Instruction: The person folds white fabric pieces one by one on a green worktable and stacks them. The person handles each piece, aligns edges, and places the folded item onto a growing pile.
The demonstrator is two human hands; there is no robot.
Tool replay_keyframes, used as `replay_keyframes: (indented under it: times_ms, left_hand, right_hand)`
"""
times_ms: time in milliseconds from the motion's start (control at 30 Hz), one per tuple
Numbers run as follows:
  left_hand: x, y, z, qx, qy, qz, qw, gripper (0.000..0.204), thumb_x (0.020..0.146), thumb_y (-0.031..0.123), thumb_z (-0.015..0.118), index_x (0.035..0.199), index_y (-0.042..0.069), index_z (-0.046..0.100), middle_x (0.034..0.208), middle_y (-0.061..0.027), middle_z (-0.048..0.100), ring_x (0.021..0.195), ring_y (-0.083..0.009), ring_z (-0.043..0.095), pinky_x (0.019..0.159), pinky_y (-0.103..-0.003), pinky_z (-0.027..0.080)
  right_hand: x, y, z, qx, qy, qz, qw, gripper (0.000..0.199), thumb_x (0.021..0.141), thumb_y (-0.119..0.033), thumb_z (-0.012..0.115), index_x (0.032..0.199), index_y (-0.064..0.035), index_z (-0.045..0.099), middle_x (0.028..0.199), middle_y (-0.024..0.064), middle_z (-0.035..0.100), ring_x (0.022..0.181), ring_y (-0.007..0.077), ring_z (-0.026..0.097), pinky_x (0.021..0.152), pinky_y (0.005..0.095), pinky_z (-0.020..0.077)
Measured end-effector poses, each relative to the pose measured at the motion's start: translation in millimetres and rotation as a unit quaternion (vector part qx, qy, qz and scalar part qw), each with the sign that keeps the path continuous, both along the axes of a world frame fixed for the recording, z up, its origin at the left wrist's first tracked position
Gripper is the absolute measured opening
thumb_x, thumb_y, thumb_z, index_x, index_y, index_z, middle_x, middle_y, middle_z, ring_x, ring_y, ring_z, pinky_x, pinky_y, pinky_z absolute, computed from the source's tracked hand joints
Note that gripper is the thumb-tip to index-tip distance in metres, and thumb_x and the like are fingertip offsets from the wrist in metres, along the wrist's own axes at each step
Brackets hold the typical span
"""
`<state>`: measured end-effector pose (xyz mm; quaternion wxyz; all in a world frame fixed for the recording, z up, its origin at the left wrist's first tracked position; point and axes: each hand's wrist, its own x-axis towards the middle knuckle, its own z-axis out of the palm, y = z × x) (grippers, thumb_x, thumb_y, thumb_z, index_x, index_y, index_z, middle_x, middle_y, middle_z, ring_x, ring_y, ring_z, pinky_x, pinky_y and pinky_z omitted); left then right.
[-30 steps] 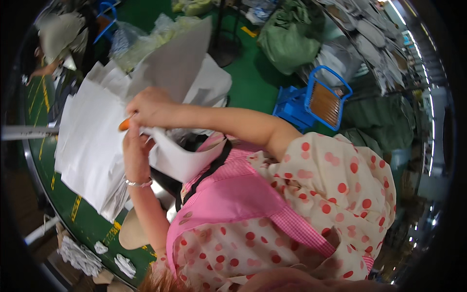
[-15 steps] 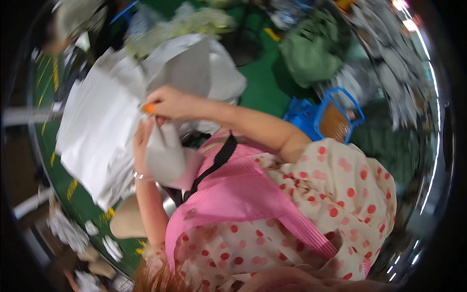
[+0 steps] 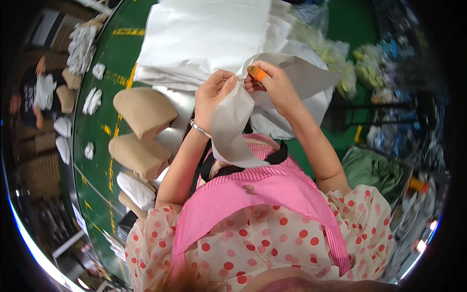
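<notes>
So both hands are working on one floppy white sheet (image 3: 231, 129), which is hanging right in front of the pink apron (image 3: 253, 194). The left hand (image 3: 214, 92) is pinching its edge between thumb and fingers, and the right hand (image 3: 275, 85) is gripping the same bit just beside it, with an orange wrap (image 3: 258, 73) sitting on one digit. A silver bracelet (image 3: 200, 128) is circling the left wrist. A stack of white sheets (image 3: 199, 41) is lying on the far side of the hands. Two tan rounded pads (image 3: 146, 112) are resting to the left, and a green bag (image 3: 374, 170) is slumping to the right. Far left, another person (image 3: 30, 97) is holding white cloth (image 3: 44, 91).
</notes>
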<state>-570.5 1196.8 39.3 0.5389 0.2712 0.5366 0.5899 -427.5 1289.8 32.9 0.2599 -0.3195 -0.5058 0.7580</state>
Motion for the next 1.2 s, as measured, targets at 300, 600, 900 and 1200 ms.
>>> replay_keyframes:
  times_ms: [300, 600, 900, 1200]
  left_hand:
    - [-49, -79, 13, 0.046, 0.016, 0.123, 0.991, 0.015, 0.090, 0.015, 0.058, 0.095, 0.000, 0.057, 0.081, 0.0008, 0.060, 0.071, -0.0023, 0.052, 0.062, -0.017, 0.042]
    - [-80, -138, 15, 0.024, 0.147, 0.173, 0.974, 0.022, 0.090, 0.022, 0.058, 0.088, 0.001, 0.052, 0.073, 0.0020, 0.056, 0.068, -0.0024, 0.048, 0.059, -0.018, 0.039]
    - [-91, -199, 16, 0.059, -0.003, 0.320, 0.946, 0.015, 0.092, 0.017, 0.054, 0.091, 0.003, 0.057, 0.081, 0.0011, 0.058, 0.075, -0.0051, 0.054, 0.066, -0.021, 0.046]
    - [-90, -304, 56, 0.174, 0.133, 0.510, 0.832, 0.015, 0.092, 0.013, 0.047, 0.098, 0.004, 0.056, 0.091, -0.0057, 0.062, 0.083, -0.0164, 0.061, 0.075, -0.030, 0.051]
  right_hand:
    - [-79, -38, 30, 0.069, -0.054, 0.185, 0.979, 0.014, 0.092, -0.013, 0.048, 0.090, -0.0032, 0.058, 0.078, 0.0004, 0.057, 0.069, 0.0057, 0.053, 0.064, 0.0197, 0.0446]
    - [-131, -89, 32, 0.092, -0.010, 0.295, 0.951, 0.011, 0.090, -0.007, 0.048, 0.089, -0.0032, 0.058, 0.077, -0.0010, 0.056, 0.070, 0.0055, 0.052, 0.065, 0.0203, 0.0433]
    - [-139, -109, 49, 0.158, 0.046, 0.236, 0.958, 0.018, 0.086, -0.004, 0.046, 0.097, 0.0010, 0.059, 0.087, 0.0014, 0.059, 0.075, 0.0084, 0.053, 0.071, 0.0221, 0.0436]
    - [-111, -66, 82, 0.075, 0.209, 0.072, 0.972, 0.005, 0.090, -0.007, 0.053, 0.093, -0.0037, 0.055, 0.073, -0.0037, 0.048, 0.061, 0.0024, 0.040, 0.054, 0.0157, 0.0331]
